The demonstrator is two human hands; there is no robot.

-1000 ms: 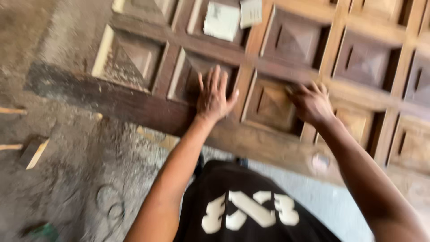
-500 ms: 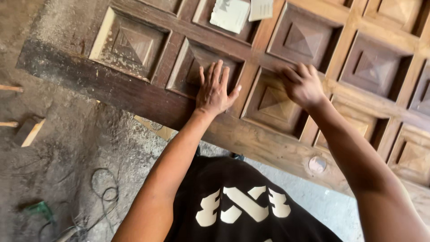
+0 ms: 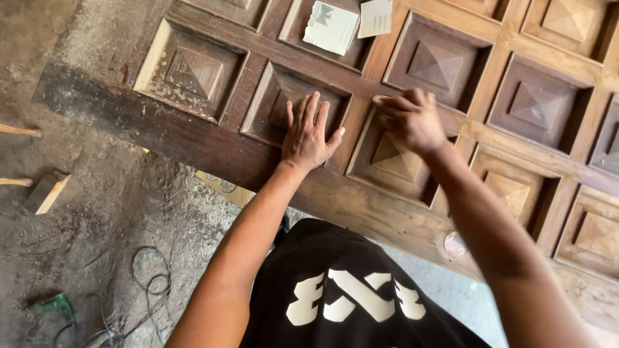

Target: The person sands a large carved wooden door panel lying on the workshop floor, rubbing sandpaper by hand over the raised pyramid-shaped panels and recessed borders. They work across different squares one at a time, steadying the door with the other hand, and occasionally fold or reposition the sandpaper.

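Left hand (image 3: 309, 135) spread flat, fingers open, palm pressed on the dark carved wooden door (image 3: 193, 138) at the rail between two recessed panels, gripping nothing. Right hand (image 3: 412, 119) just beside it, fingers curled against the next panel's frame; whether anything sits inside them, cannot tell. Sandpaper sheets (image 3: 332, 26) lying farther up the door. Cable (image 3: 151, 283) coiled on dusty floor (image 3: 77, 245).

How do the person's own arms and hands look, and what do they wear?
Both arms are bare from the upper arm down: no sleeves, gloves, watch or bracelets show. The left hand and the right hand carry no visible rings. The fingernails are short. The person wears a black shirt with large cream-white markings on the front.
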